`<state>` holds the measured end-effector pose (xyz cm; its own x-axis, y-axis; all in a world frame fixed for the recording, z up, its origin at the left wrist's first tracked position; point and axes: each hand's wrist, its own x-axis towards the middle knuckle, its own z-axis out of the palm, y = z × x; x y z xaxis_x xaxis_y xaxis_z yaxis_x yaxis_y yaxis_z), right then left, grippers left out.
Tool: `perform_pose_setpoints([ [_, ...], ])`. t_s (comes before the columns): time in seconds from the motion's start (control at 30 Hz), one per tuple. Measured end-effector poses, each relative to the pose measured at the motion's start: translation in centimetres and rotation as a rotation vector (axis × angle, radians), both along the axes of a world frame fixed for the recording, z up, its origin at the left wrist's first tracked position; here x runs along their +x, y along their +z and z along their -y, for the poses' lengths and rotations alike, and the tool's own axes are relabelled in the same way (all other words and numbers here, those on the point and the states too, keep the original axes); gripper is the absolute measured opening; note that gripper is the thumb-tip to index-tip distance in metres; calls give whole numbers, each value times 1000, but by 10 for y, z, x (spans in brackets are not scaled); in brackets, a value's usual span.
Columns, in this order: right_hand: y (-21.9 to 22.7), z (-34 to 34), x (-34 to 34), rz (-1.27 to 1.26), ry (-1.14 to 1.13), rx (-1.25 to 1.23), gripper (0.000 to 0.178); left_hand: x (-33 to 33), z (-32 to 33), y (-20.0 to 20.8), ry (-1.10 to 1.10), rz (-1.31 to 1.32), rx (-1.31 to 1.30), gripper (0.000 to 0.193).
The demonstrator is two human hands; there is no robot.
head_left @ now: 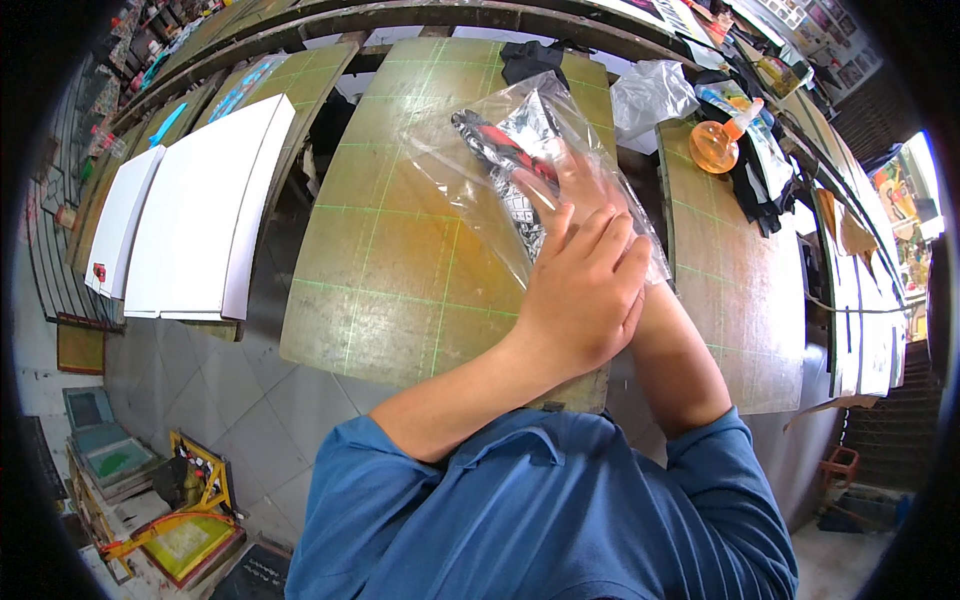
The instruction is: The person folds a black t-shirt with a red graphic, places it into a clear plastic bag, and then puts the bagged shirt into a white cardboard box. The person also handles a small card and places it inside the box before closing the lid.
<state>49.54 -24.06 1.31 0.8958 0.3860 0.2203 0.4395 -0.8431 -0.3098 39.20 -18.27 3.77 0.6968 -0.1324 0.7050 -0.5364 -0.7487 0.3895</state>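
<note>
Two white boxes [205,215] rest at the left, beside the counter [390,250], whose yellow-green top is marked with bright green grid lines. On the counter, toward its upper right, lies a clear bag [468,205], set at a slant; its film is glossy, loosely creased and carries strong glare. Inside is a printed cloth [500,148], apparently folded: black-and-white patterning, a red band along the upper part, a grid-like print lower down. Glare obscures parts of it. A black cloth [527,63] lies just beyond the bag. Of the hands, the left hand [590,275] rests outside the film, fingers slightly bent and spread, gripping nothing visible. The right hand [578,185] shows through the film, fingers extended against the printed cloth; whether it grips cannot be told. Farther right: a crumpled bag [652,98], then an orange bottle [713,148].
</note>
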Motion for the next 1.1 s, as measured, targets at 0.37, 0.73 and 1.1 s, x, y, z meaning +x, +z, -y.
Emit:
perform_pose_setpoints([
  [0.37,-38,30,23,252,240,-236,44,0,5,-18,4,-25,45,28],
  [0.73,-40,45,-10,51,309,-278,53,-9,6,-51,73,-102,135,35],
  [1.1,-45,162,-67,117,371,107,35,-56,-34,-93,356,-286,-39,67],
])
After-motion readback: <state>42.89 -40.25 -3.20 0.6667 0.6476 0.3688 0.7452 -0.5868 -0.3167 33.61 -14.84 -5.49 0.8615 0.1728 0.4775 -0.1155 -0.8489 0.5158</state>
